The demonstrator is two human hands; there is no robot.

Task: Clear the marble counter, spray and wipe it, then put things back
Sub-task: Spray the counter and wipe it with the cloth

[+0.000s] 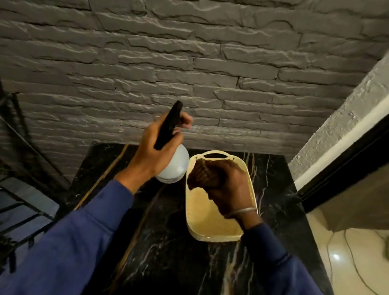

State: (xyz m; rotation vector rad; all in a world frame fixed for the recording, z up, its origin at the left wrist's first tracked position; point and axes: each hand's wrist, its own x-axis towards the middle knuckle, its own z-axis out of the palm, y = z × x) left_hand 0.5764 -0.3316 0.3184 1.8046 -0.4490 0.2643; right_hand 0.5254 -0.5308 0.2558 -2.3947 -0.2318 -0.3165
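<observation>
My left hand (151, 151) grips a spray bottle (174, 166) with a pale round body and a black spray head (168, 125), held above the far part of the black marble counter (155, 250). A finger is curled around the trigger. My right hand (228, 188) is closed on a bunched brown cloth (204, 174) and hovers over a cream perforated plastic tray (205, 222), which sits on the counter at the right and has a handle slot at its far end. The tray's visible floor holds nothing else.
A dark stone-textured wall (174, 50) rises straight behind the counter. A black metal railing (3, 152) stands to the left. To the right are a grey textured pillar (348, 119), a dark-framed panel (363, 163), and pale floor with a cable (355, 270).
</observation>
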